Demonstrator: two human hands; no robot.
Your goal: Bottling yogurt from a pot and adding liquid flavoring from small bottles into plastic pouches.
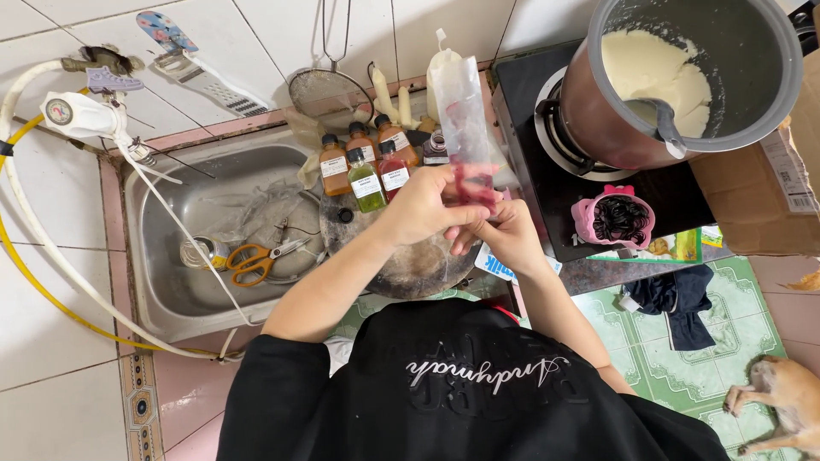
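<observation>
I hold the long clear plastic tube bag (464, 111), red liquid at its bottom, upright over the tabletop: left hand (418, 205) and right hand (504, 232) pinch its lower end. Filling appears under way; sealing likely needs a steady grip.

My clear bag (465, 111), pink-red at its base; orange-handled scissors (249, 262); bottles (366, 171) of amber, green, red liquid; pink basket (617, 220) of black bands; green patterned floor tiles (726, 350); cream batter (653, 77)
</observation>
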